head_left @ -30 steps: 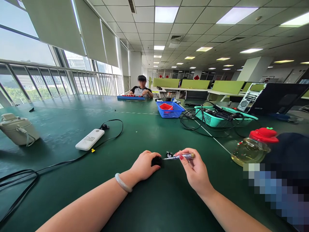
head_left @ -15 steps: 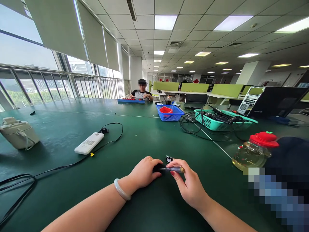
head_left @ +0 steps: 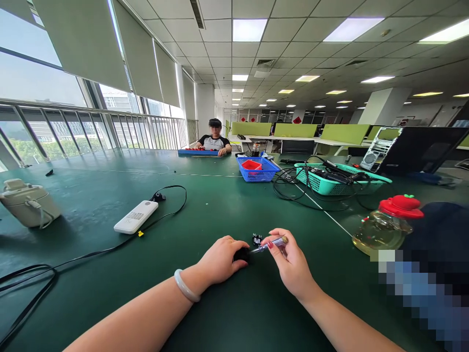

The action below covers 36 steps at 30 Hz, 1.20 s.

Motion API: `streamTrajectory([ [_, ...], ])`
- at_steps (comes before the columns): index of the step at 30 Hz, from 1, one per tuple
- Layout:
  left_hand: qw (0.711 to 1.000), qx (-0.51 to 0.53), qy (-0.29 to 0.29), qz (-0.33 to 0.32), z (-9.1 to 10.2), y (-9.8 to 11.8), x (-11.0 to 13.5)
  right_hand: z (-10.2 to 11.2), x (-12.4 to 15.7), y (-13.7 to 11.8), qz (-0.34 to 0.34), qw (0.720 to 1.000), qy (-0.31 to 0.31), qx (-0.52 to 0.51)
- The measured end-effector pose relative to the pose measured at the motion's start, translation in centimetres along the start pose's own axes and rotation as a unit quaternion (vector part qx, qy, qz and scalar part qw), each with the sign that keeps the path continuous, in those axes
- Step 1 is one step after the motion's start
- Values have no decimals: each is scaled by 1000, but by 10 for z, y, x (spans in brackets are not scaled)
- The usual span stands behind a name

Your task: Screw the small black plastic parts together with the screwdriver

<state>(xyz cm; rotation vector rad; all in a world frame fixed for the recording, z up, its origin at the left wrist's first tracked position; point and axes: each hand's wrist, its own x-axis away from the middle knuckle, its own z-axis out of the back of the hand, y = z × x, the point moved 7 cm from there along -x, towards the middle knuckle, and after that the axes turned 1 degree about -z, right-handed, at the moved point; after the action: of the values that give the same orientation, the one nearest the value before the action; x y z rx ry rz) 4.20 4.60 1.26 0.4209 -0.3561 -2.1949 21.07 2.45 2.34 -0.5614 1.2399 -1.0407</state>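
Observation:
On the green tabletop, my left hand is wrapped round a small black object, mostly hidden by the fingers. My right hand grips a screwdriver with a clear purplish handle, between thumb and fingers. Its tip points left and meets the right side of the black object; whether it sits in a screw I cannot tell. Just beyond the screwdriver lies a small black-and-silver part, too small to name.
A white power bank with a black cable lies left. A red-lidded bottle stands right. Farther back are a blue basket, a teal basket of cables and a beige container. A person sits at the far end.
My right hand has tilted the screwdriver so its handle end is raised and farther right. My left hand stays nearly still around the black object.

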Motion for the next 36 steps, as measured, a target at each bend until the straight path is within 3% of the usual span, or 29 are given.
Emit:
streamTrajectory([
  [3,1000,1,1,-1,1,1,0,2,2,-3,10,1000,3,-5],
  [9,1000,-4,6,3,2,-1,0,18,4,-10,29,997,75,-7],
  [23,1000,3,4,-2,0,-1,0,6,-1,0,4,1000,10,1],
  [29,1000,-1,12,-1,1,-1,0,7,1,-13,26,999,16,18],
  [36,1000,0,4,0,0,-1,-1,-2,3,-29,65,995,-38,72],
])
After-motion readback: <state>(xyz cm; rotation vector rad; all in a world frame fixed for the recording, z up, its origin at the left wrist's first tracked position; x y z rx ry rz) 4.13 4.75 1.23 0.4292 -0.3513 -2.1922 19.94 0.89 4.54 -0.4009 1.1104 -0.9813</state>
